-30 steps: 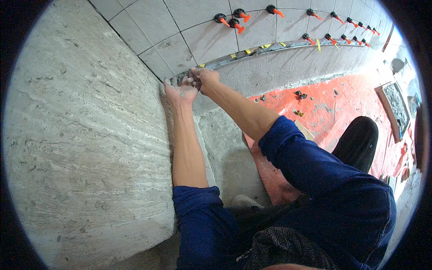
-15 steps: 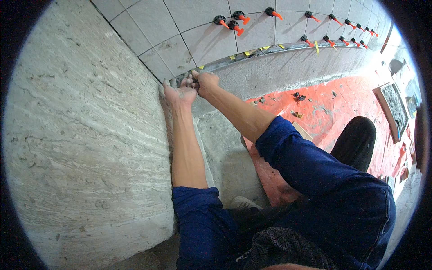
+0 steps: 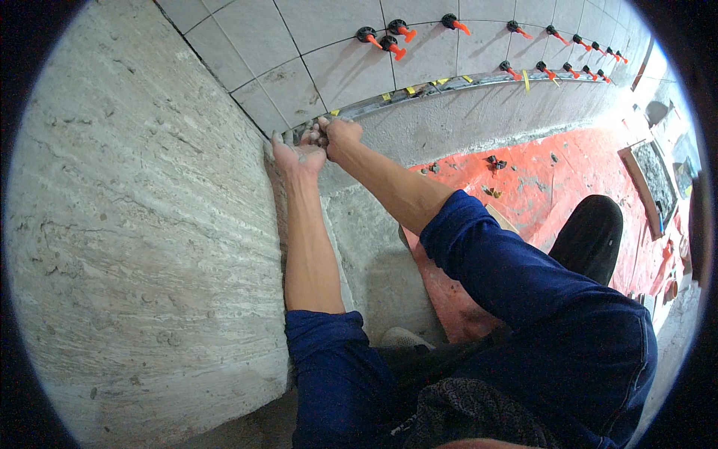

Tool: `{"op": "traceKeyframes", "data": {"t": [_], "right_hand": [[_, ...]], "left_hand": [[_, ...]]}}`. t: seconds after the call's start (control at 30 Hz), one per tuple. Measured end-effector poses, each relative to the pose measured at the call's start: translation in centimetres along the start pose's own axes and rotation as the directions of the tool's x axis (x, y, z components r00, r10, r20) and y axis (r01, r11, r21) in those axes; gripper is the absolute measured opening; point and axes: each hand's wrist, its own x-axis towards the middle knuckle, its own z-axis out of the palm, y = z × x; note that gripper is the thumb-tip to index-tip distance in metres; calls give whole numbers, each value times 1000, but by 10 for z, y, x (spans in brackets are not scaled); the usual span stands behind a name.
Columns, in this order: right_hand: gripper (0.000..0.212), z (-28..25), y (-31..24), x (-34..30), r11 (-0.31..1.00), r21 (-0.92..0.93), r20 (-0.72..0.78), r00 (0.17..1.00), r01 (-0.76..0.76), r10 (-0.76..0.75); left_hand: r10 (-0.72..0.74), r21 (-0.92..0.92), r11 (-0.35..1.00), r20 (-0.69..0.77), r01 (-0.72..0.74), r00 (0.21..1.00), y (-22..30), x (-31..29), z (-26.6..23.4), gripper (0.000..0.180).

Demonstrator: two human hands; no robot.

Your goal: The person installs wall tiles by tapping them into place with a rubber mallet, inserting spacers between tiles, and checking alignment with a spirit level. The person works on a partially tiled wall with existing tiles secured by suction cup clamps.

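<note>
Both my hands reach into the corner where the tiled wall meets a rough concrete wall (image 3: 157, 224). My left hand (image 3: 301, 154) is turned palm up beneath the lower edge of the corner tile (image 3: 290, 86), its thumb spread away from its slightly bent, dusty fingers. Right beside it, my right hand (image 3: 344, 139) is closed, its bent fingers meeting the left fingertips at the tile's bottom edge. Whatever the right fingers pinch is too small and hidden to make out. A yellow wedge (image 3: 334, 112) sits in the gap just above the right hand.
Black tile levelers with orange handles (image 3: 393, 49) stick out of the tile joints. Below the tiles runs a metal strip (image 3: 434, 87) above bare plaster. A red sheet (image 3: 538, 165) with debris covers the floor. A tray of grey mortar (image 3: 652, 179) stands at right.
My hands stay at the same spot under the corner tile. The right hand and forearm have shifted very slightly left.
</note>
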Motion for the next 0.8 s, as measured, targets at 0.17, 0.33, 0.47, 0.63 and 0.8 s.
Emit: {"op": "traceKeyframes", "data": {"t": [0.17,0.33,0.47,0.63,0.8], "right_hand": [[9,-4,0,5,972,-225,15,998,67,-66],[9,-38,-11,-11,845,-455,203,957,280,-208],[17,-44,-53,-31,108,-754,609,751,648,-257],[21,31,-113,-51,-435,-294,956,256,851,-145],[16,116,-130,-62,-727,29,981,120,686,152]], "left_hand": [[-84,-25,996,37,85,996,1,6,-6,52],[-189,-64,980,-10,188,982,4,9,-8,54],[-188,4,982,0,188,982,3,7,-8,57],[-212,-48,977,-54,209,976,4,14,-14,60],[-269,-123,954,47,273,962,4,19,-20,60]]}}
